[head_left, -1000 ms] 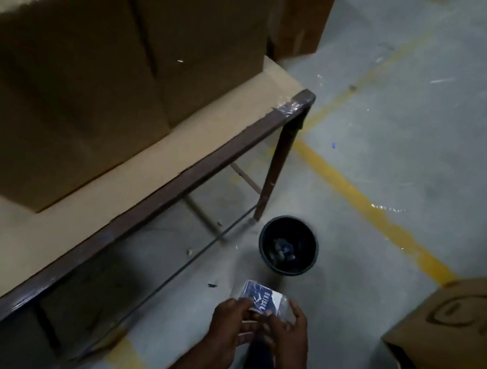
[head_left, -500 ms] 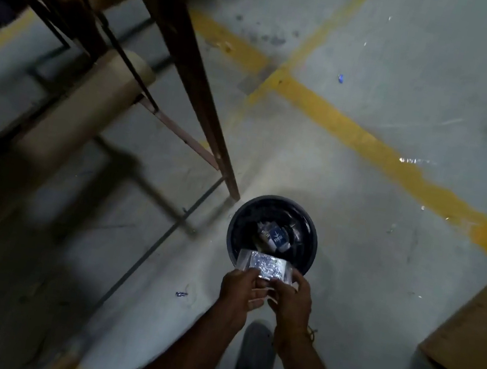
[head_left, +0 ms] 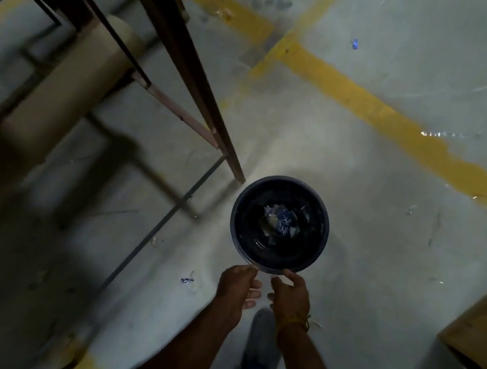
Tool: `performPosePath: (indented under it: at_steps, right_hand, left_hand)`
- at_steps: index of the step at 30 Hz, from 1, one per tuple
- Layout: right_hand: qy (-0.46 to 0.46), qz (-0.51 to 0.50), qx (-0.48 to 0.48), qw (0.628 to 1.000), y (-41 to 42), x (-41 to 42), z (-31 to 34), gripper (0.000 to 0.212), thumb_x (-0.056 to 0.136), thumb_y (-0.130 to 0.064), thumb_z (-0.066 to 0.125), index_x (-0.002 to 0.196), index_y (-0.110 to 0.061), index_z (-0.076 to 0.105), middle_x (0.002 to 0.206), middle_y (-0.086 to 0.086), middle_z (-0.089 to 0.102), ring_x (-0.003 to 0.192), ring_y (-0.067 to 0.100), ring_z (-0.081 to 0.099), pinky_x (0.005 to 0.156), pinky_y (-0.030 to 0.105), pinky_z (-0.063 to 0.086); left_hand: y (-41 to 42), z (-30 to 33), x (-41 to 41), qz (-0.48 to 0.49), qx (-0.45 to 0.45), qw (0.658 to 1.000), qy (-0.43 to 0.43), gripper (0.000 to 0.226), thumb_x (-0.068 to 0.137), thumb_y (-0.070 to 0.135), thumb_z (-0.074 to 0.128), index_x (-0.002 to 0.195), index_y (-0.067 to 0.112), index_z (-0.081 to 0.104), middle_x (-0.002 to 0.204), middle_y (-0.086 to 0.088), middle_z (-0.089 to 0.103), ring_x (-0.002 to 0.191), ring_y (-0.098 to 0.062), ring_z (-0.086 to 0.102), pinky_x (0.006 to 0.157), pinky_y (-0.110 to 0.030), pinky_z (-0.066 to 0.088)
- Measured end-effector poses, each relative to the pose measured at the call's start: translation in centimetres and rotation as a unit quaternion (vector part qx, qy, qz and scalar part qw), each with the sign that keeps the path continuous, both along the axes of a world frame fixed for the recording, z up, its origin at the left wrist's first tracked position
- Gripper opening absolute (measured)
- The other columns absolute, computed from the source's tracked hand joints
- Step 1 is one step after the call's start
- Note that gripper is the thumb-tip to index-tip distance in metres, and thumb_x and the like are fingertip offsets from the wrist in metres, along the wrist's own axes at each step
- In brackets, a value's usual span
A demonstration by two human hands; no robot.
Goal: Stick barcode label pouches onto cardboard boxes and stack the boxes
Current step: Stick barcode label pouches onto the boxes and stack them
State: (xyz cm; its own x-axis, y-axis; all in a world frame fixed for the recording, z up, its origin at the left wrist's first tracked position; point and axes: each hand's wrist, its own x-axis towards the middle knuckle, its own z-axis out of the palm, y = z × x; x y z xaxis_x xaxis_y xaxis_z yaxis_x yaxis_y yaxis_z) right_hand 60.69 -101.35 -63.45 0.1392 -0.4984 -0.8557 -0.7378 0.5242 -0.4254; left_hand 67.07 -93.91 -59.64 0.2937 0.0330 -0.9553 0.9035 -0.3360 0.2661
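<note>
Floor: grey concrete [head_left: 361,204], yellow lines
Bin [head_left: 323,230]: black — scraps inside
Left hand [head_left: 236,286], right hand [head_left: 291,294]: fingers pinching thin clear strip [head_left: 266,271] at bin's near rim

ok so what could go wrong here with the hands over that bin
1. Both hands pinch a thin clear strip right at the near rim of the black bin; if it clings to the fingers, it may land on the floor instead.
2. The table leg ends close beside the bin, so the bin could get knocked against it.
3. The view is dim and blurred, so the strip is hard to follow.
</note>
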Motion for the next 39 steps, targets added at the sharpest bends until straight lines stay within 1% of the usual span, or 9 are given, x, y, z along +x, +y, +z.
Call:
performPosePath:
  at_steps: [3,6,10,14,17,23,28,34,39]
  right_hand:
    - [-0.025,0.067,-0.028,0.997,1.8,0.6,4.8,0.022,0.093,-0.013,0.065,0.114,-0.014,0.062,0.095,0.01,0.068,0.089,0.03,0.067,0.082,0.034,0.053]
    - [-0.055,0.109,-0.052,0.991,4.2,1.0,11.3,0.017,0.093,-0.011,0.063,0.109,-0.017,0.062,0.087,0.006,0.065,0.084,0.026,0.065,0.077,0.03,0.05]
    - [-0.078,0.178,-0.088,0.977,9.7,-0.2,20.1,0.018,0.093,-0.014,0.064,0.11,-0.017,0.064,0.092,0.008,0.068,0.087,0.028,0.067,0.086,0.043,0.055]
    - [-0.102,0.236,-0.13,0.958,17.5,-2.8,27.9,0.016,0.092,-0.016,0.065,0.108,-0.018,0.065,0.084,0.003,0.066,0.082,0.03,0.068,0.082,0.04,0.056]
    - [-0.122,0.28,-0.143,0.942,24.7,-5.3,32.0,0.012,0.091,-0.015,0.065,0.099,-0.024,0.065,0.079,-0.005,0.063,0.081,0.028,0.068,0.082,0.044,0.057]
    - [-0.146,0.438,-0.128,0.878,40.0,-9.1,36.2,0.012,0.09,-0.016,0.065,0.094,-0.027,0.065,0.09,-0.002,0.067,0.088,0.025,0.067,0.084,0.049,0.057]
    - [-0.178,0.579,-0.109,0.788,52.3,-10.9,39.5,0.013,0.088,-0.015,0.065,0.1,-0.019,0.069,0.105,0.008,0.071,0.095,0.031,0.068,0.089,0.049,0.055]
    - [-0.215,0.743,-0.088,0.627,64.6,-13.8,42.3,0.013,0.089,-0.011,0.066,0.101,-0.012,0.071,0.104,0.013,0.072,0.094,0.033,0.068,0.086,0.051,0.055]
    - [-0.23,0.84,-0.057,0.487,72.9,-16.3,44.6,0.016,0.091,-0.014,0.065,0.105,-0.013,0.071,0.106,0.008,0.07,0.098,0.026,0.065,0.089,0.035,0.052]
  left_hand:
    - [1.5,4.4,-0.1,0.014,-0.014,0.999,-0.029,0.017,0.102,0.021,0.055,0.114,0.012,0.063,0.09,-0.01,0.067,0.077,-0.023,0.064,0.067,-0.031,0.053]
    - [4.4,10.5,-0.6,0.013,-0.034,0.997,-0.063,0.016,0.102,0.02,0.055,0.113,0.012,0.064,0.093,-0.011,0.068,0.079,-0.024,0.065,0.068,-0.031,0.053]
    - [10.9,19.3,-2.5,0.024,-0.048,0.994,-0.1,0.018,0.102,0.02,0.054,0.115,0.011,0.064,0.09,-0.009,0.067,0.075,-0.021,0.063,0.067,-0.029,0.051]
    - [20.2,26.0,-5.6,0.044,-0.058,0.988,-0.137,0.02,0.1,0.022,0.057,0.114,0.011,0.067,0.089,-0.008,0.068,0.072,-0.02,0.064,0.067,-0.03,0.052]
    - [28.3,29.6,-8.8,0.067,-0.045,0.982,-0.172,0.015,0.098,0.022,0.057,0.104,0.015,0.069,0.088,-0.007,0.068,0.069,-0.02,0.063,0.065,-0.03,0.05]
    - [44.4,33.7,-15.8,0.181,-0.016,0.959,-0.22,0.011,0.096,0.023,0.058,0.095,0.019,0.069,0.085,-0.007,0.069,0.063,-0.021,0.061,0.06,-0.027,0.047]
    - [55.8,35.8,-21.9,0.313,0.02,0.92,-0.235,0.011,0.098,0.022,0.058,0.091,0.019,0.066,0.083,-0.007,0.067,0.063,-0.02,0.059,0.058,-0.027,0.044]
    - [66.7,38.3,-28.1,0.471,0.091,0.84,-0.255,0.014,0.098,0.02,0.057,0.097,0.013,0.069,0.075,-0.005,0.064,0.056,-0.019,0.057,0.052,-0.024,0.041]
    - [72.9,40.4,-32.7,0.58,0.151,0.763,-0.242,0.013,0.099,0.023,0.057,0.099,0.014,0.066,0.079,-0.007,0.066,0.062,-0.02,0.059,0.059,-0.028,0.046]
